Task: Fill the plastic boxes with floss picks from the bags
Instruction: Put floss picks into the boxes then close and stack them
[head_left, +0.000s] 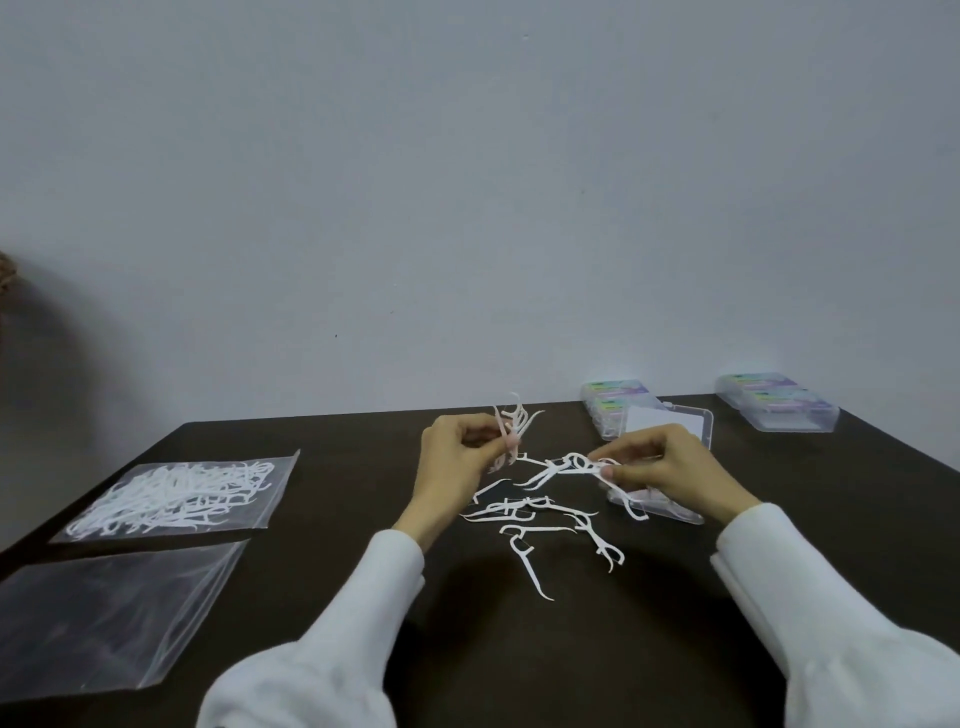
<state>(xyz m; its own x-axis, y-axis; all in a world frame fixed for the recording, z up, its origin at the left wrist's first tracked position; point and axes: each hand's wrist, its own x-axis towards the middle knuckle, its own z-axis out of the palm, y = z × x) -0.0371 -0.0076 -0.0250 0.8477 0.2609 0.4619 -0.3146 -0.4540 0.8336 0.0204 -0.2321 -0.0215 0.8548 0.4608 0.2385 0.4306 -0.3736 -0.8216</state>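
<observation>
Item: thin white plastic floss picks (540, 512), scattered loose on the dark table (675, 597); more in a clear zip bag (176, 499).

Left hand (457, 457) pinches a small bundle; right hand (660, 462) pinches one pick over the open clear plastic box (670, 423).

Likely featherlight, springy, snag-prone; take by the handles.

Both arms extend forward from the lower frame edge, each in a white sleeve ending at the wrist. The left hand (457, 457) is raised, back toward the camera, fingers curled, its grip closed on a small bunch of floss picks (511, 426). The right hand (660, 462) is held at similar height, thumb and fingertips pinching a single floss pick (582, 464).
</observation>
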